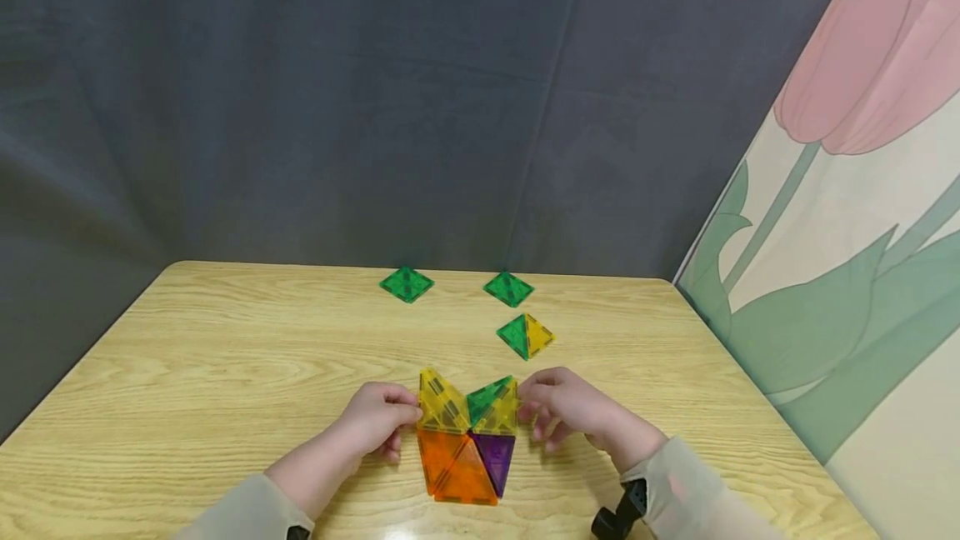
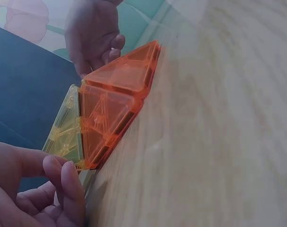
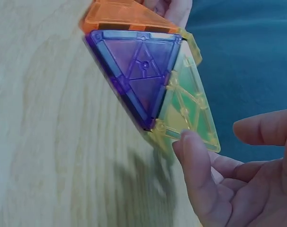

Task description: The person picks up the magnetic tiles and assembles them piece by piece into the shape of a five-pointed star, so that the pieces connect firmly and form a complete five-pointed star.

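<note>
A small upright structure of translucent triangular magnetic tiles stands near the table's front. Its lower walls are orange tiles (image 1: 465, 477) and a purple tile (image 1: 495, 461). Above them, a left yellow tile (image 1: 441, 402) and a right yellow tile (image 1: 501, 411) point upward, with a green tile (image 1: 486, 397) behind the right one. My left hand (image 1: 378, 419) pinches the left yellow tile near its lower outer corner. My right hand (image 1: 566, 408) is at the opposite side, thumb and fingers apart, one fingertip (image 3: 191, 139) at the right yellow tile's edge.
Toward the table's back edge lie a left green diamond (image 1: 407, 284) and a right green diamond (image 1: 508, 288) of tiles. Nearer is a green-and-yellow pair (image 1: 527, 336). A dark curtain (image 1: 375, 107) hangs behind the wooden table (image 1: 262, 340); a tulip-patterned panel (image 1: 847, 273) borders the right.
</note>
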{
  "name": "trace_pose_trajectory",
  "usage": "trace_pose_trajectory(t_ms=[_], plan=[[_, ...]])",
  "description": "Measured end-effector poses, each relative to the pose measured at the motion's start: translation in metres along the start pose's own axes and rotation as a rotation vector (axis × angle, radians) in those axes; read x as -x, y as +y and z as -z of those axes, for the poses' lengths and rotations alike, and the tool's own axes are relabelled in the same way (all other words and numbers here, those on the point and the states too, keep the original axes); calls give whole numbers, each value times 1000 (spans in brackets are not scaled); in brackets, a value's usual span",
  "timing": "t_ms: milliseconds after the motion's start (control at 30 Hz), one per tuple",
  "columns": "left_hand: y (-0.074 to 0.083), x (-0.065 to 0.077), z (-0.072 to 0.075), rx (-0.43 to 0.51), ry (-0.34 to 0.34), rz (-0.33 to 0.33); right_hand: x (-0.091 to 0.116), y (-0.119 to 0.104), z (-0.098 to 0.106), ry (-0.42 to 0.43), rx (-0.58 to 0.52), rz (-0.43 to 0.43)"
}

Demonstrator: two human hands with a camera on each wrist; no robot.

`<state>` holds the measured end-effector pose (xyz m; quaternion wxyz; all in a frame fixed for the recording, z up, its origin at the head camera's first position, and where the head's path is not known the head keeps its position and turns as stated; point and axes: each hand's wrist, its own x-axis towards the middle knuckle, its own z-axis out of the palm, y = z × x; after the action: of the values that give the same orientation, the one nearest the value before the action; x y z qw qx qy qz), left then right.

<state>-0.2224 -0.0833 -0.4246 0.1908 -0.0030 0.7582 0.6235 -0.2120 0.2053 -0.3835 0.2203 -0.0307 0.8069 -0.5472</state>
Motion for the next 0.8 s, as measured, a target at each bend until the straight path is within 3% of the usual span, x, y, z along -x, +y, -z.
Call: trace_pose_trajectory(t_ms=[133,300,400,533,800], plan=[[13,-10,6,-78,64,-37,-2,-2,13,44,10,19],[47,-40,18,-139,79,-55,-16,2,45,222,-72,-5],[64,-63,19,-130,19,-20,-28,8,62,309,-134,-27],[73,-89,9,-122,-75,35,-41,15,77,344,-203,-60],[74,-109,-10,26,-240,67,-58,17,80,272,-243,-52]])
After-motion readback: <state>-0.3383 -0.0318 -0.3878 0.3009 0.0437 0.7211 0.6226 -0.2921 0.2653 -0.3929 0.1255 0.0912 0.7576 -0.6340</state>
